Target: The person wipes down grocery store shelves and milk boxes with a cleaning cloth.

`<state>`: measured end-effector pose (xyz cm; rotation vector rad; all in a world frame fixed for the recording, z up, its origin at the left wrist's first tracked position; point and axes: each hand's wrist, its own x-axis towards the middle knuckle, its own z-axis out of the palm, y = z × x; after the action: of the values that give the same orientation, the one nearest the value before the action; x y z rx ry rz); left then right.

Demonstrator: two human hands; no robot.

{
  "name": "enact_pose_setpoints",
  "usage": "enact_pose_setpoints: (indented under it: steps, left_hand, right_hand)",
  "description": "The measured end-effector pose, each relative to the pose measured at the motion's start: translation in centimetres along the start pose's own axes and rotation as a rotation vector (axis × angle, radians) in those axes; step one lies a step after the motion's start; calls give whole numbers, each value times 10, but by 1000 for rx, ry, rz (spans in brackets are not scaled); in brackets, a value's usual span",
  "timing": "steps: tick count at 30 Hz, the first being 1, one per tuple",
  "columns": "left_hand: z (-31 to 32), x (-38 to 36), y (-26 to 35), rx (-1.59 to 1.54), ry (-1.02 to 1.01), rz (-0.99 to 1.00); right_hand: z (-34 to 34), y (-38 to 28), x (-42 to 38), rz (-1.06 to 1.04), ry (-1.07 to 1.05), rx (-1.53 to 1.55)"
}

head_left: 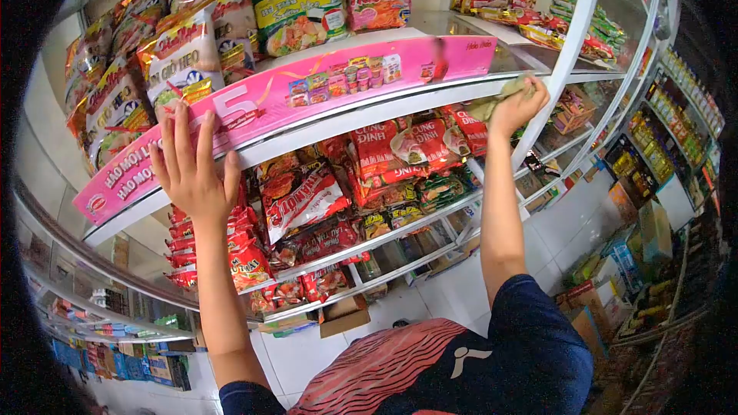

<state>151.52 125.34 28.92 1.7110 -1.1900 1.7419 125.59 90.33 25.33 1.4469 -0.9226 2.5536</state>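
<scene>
My left hand (196, 171) rests with spread fingers on the pink printed banner strip (296, 96) along the shelf's front edge. Its fingertips reach up near a Heo noodle packet (183, 52). At the right end of the same shelf, my right hand (520, 107) is closed on a pale greenish cloth (492, 107). The cloth touches the white shelf edge (400, 104) next to the upright frame post. Part of the cloth is hidden by the fingers.
Noodle packets (300, 19) stand on the upper shelf, and red packets (407, 146) fill the shelf below. A white metal post (565, 46) rises beside my right hand. More stocked shelves (661, 146) stand to the right. A cardboard box (344, 317) sits low on the tiled floor.
</scene>
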Motion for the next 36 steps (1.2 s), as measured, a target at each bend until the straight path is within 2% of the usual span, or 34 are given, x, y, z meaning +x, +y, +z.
enact_pose_setpoints:
  steps: [7, 9, 10, 12, 13, 16, 18, 20, 21, 22, 24, 25, 27, 28, 29, 30, 31, 33, 35, 36]
  left_hand:
    - [-8, 1, 1, -68, -74, -61]
    - [-11, 2, 2, -135, -90, -91]
    - [-13, 2, 1, -206, -106, -117]
    - [-23, -3, 4, -370, -93, -176]
    - [-25, -7, 7, -515, -39, -179]
    - [-27, -25, 26, -564, -38, -50]
    - [-33, -27, 36, -518, -95, 70]
    - [-40, -31, 38, -535, -97, 70]
    - [-42, -32, 37, -535, -79, 71]
    - [-41, -33, 36, -518, -75, 62]
    - [-39, -36, 37, -553, -57, 91]
    - [-37, -36, 39, -545, -58, 87]
    - [-32, -36, 43, -769, -102, 139]
    - [-27, -39, 46, -788, -119, 160]
    - [-23, -44, 46, -785, -123, 159]
    - [-20, -46, 46, -840, -67, 154]
    - [-17, -46, 46, -896, -9, 152]
    - [-15, -49, 43, -840, 35, 158]
    - [-11, -54, 37, -588, 158, 185]
    - [-10, -52, 35, -412, 130, 127]
  right_hand:
    - [-11, -131, -88, -7, -212, 377]
    - [-12, -165, -106, -213, -303, 438]
    - [-14, -181, -112, -195, -319, 476]
    - [-13, -220, -134, -356, -437, 641]
    - [-10, -229, -140, -382, -420, 631]
    - [-6, -233, -138, -287, -394, 607]
    - [-4, -207, -131, -270, -252, 348]
    - [-2, -190, -117, 80, -156, 405]
    - [-5, -189, -107, 61, -134, 267]
    - [-3, -194, -108, 60, -141, 286]
    - [-8, -208, -115, 58, -229, 303]
    - [-9, -223, -124, -13, -251, 303]
    - [-21, -245, -138, 97, -514, 463]
    - [-27, -255, -142, 102, -517, 467]
    - [-33, -264, -142, 216, -636, 535]
    - [-36, -269, -142, 328, -754, 601]
    - [-39, -269, -143, 327, -751, 603]
    - [-44, -267, -143, 900, -929, 1070]
    - [-47, -264, -143, 893, -991, 1091]
    - [-49, -269, -141, 791, -963, 1178]
